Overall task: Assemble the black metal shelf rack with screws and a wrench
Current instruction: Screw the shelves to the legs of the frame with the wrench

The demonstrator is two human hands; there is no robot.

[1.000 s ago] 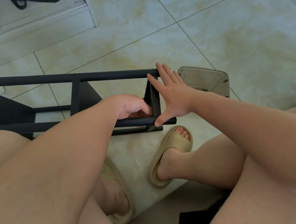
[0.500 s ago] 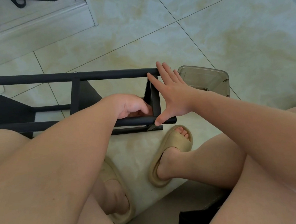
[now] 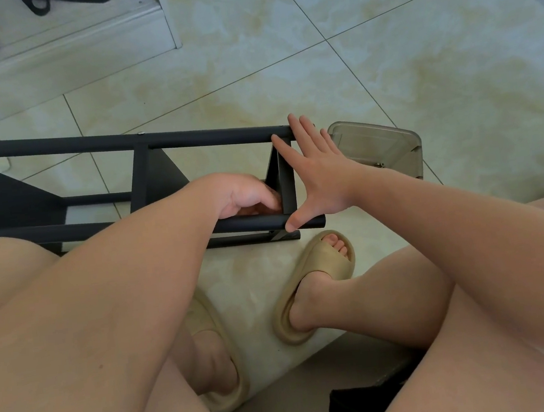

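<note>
Nothing really moved: right hand (image 3: 320, 180) stayed spread, bracing the rack (image 3: 206, 138) lying on the floor (image 3: 383, 60), left hand (image 3: 246, 193) curled inside, grip untellable; rack could shift if that brace slipped.

soft even daylight, sharp, wide-angle edge distortion

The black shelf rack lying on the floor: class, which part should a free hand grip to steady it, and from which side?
Probably the far round rail of the rack, from above, left of the right hand. It is bare, slim and raised off the floor, so fingers can wrap round it.
</note>
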